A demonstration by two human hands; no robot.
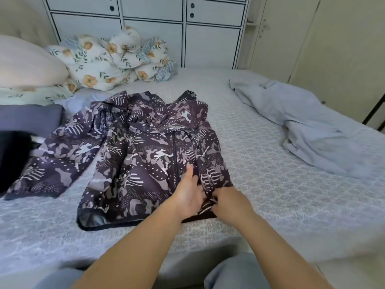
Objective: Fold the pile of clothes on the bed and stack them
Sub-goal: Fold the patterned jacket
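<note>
Patterned jacket [145,155], dark purple with pale animal and dot print, lies spread front-up across the middle of the frame on the bed [270,184], its zipper running down the centre and its hood bunched at the top. At the far left edge sit folded dark clothes [23,130], a navy piece above a black one, and one jacket sleeve reaches out toward them, its cuff lying at the lower left. Above them, in the upper left, a pale pillow [27,63] rests beside a crumpled floral quilt [112,57], with white cabinet doors [150,28] behind.

Near the jacket's lower right hem, the left hand [188,195] lies on the fabric with its fingers mostly straight, thumb pointing up along the zipper, fingertips tucked against a raised fold. Just right of it, touching the same fold, the right hand [228,202] has its fingers curled in and pinches the folded-over edge of the jacket at the hem.

Further right, a light blue garment [308,126] lies rumpled on the bed, well apart from the jacket.
</note>
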